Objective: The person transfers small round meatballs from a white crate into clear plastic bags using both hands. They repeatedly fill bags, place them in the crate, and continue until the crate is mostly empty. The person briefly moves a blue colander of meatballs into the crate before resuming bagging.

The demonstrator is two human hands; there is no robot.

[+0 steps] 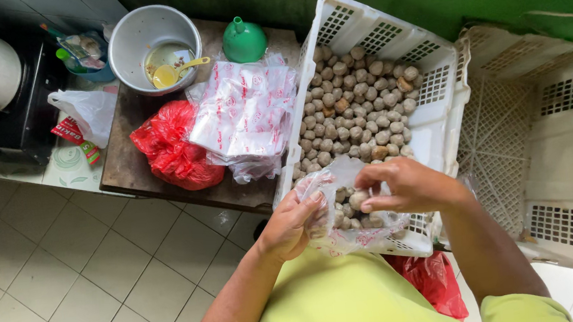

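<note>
Currently clear bag [337,190] pinched between both hands' grip.

The left hand [291,225] and right hand [408,186] cover part of the clear plastic bag [344,176] pinched between them, so its contents are hard to count. Below the grip, a red bag [432,280] is mostly hidden behind the right forearm. Far right of the grip, the empty white crate [551,142] runs off the frame's edge.
</note>
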